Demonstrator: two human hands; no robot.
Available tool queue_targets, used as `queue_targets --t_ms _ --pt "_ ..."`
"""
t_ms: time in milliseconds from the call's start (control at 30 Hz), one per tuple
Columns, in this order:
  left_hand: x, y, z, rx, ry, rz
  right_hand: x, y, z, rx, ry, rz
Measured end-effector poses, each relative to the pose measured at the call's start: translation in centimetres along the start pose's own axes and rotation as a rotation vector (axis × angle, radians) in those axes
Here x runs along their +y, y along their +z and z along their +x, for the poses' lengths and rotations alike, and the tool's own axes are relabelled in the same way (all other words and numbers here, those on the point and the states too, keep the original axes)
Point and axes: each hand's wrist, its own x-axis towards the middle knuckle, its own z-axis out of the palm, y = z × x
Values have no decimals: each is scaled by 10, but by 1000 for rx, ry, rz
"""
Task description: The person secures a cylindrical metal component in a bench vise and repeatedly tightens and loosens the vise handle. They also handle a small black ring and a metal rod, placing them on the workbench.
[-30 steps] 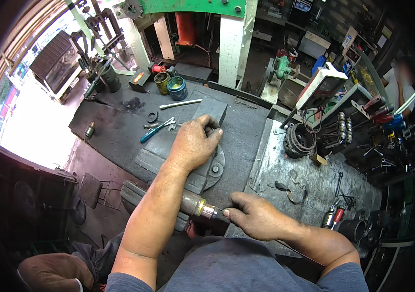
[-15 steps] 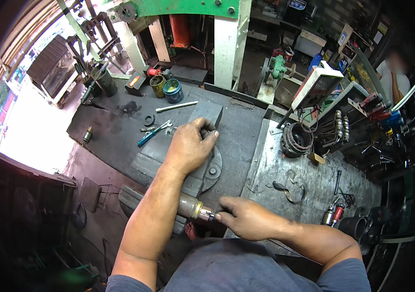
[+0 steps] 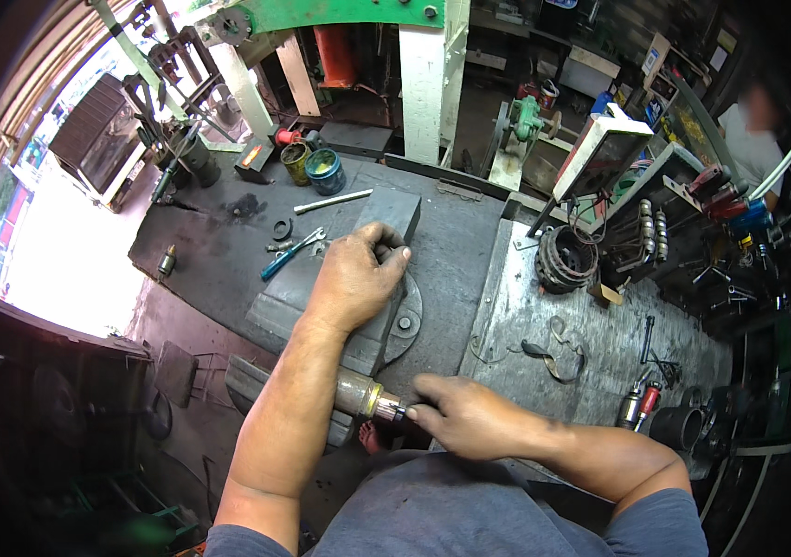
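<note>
A bench vise (image 3: 270, 311) stands at the front of the workbench, its jaws closed around a dull metal cylinder (image 3: 354, 392). From the cylinder's right end sticks out a bright toothed shaft (image 3: 390, 408) with a yellowish ring at its base. My right hand (image 3: 465, 418) is closed at the shaft's tip, thumb and curled fingers against it. Above the vise body is my left hand (image 3: 358, 278), its fingers curled in and the thumb pressed near the forefinger. Whatever it may hold is hidden. My left forearm covers part of the vise and cylinder.
Beyond my left hand lie a blue-handled ratchet (image 3: 291, 253), a black ring (image 3: 282, 227) and a metal bar (image 3: 333, 200). Two open cans, one blue (image 3: 325, 173), stand farther back. A round coil-like part (image 3: 566, 260) and a strap (image 3: 558, 353) lie on the metal sheet at right.
The view has shifted slightly. Both hands hold nearly the same places, the right one still at the shaft's tip and the left one still curled over the vise.
</note>
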Motion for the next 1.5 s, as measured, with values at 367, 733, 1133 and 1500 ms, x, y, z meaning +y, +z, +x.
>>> queue_targets --t_ms 367,733,1133,1500 --pt "-2 1 2 1 38 21 6 2 -2 12 -17 93" --pt "1 0 0 5 -10 -13 0 0 -2 4 -12 64" --pt "2 1 -2 -8 -69 28 6 -7 -2 -20 -47 69" --pt "-1 2 2 -22 -116 37 27 -22 11 -188 107 210"
